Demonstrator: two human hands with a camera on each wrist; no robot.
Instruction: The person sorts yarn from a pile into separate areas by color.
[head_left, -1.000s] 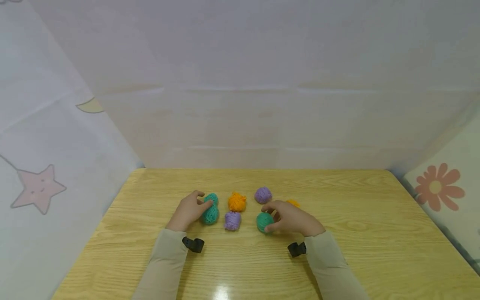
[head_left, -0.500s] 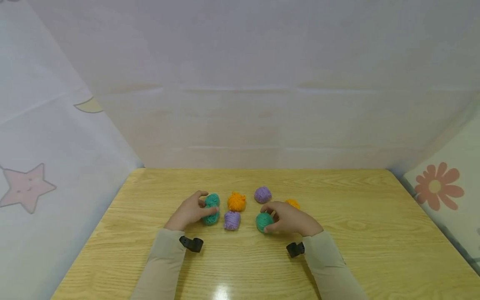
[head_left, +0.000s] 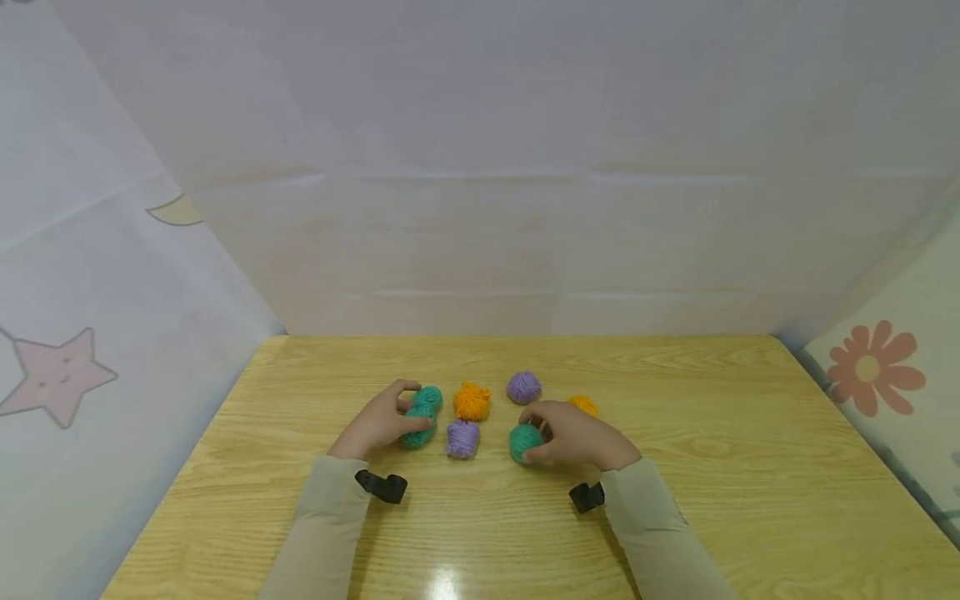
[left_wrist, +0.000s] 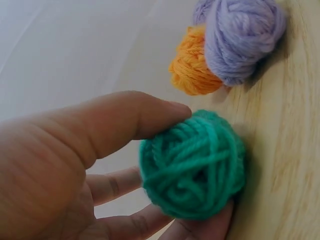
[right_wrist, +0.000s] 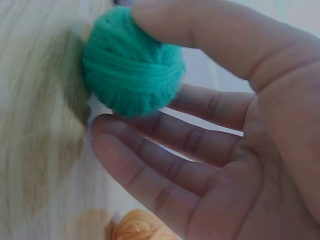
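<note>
While the left hand (head_left: 378,423) curves round from the left side, its thumb lies on the nearer green ball (head_left: 417,430) of yarn and its fingers reach behind this ball, so it pinches it loosely between thumb and fingers. The farther green ball (head_left: 428,397) sits just behind, close to the index finger; whether the finger touches it, I cannot tell.

On the other side, the right hand (head_left: 576,436) holds the right green ball (head_left: 525,443). Its thumb presses on one side and the fingers are bent at the opposite side; the lower fingers extend past the ball, near the wooden table (head_left: 480,533).

Between the two hands there is a lavender ball (head_left: 462,439), and directly behind it stands the middle orange ball (head_left: 471,402), very near or touching. The purple ball (head_left: 523,387) lies farther back, behind the right green ball. Another orange ball (head_left: 583,405) is partly hidden behind the right hand.

Each wrist carries a small black camera, and both sleeves are beige. Behind the table hangs a pale cloth (head_left: 480,208); a pink star (head_left: 60,375) shows at left and a red flower (head_left: 873,367) at right.
</note>
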